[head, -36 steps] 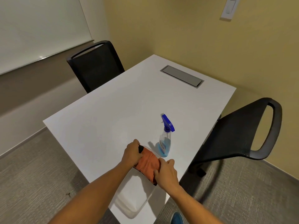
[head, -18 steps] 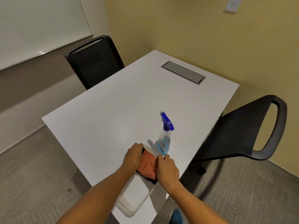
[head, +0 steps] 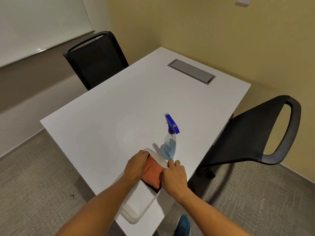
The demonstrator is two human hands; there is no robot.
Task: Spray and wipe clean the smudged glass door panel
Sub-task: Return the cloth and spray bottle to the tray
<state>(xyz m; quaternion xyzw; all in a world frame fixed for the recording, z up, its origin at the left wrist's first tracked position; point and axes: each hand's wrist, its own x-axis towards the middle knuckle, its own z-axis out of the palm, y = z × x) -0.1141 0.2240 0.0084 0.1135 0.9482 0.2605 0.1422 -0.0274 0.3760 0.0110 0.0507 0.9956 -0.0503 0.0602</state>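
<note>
An orange cloth [head: 152, 173] with a dark edge lies in a white tray [head: 136, 206] at the near corner of the white table [head: 119, 116]. My left hand [head: 136, 165] grips the cloth's left side. My right hand [head: 175, 178] rests on its right side, fingers curled over it. A clear spray bottle [head: 169, 143] with blue liquid and a blue trigger head stands upright just beyond the tray, untouched. No glass door panel is in view.
A black mesh chair [head: 95, 60] stands at the table's far left side and another black chair [head: 252, 133] at the right. A grey cable hatch [head: 191, 71] is set in the far tabletop. Yellow walls close the corner; a whiteboard [head: 39, 23] hangs left.
Both hands have drawn closer together, bunching the orange cloth narrower in the tray. The bottle has not moved; the head camera shifted slightly.
</note>
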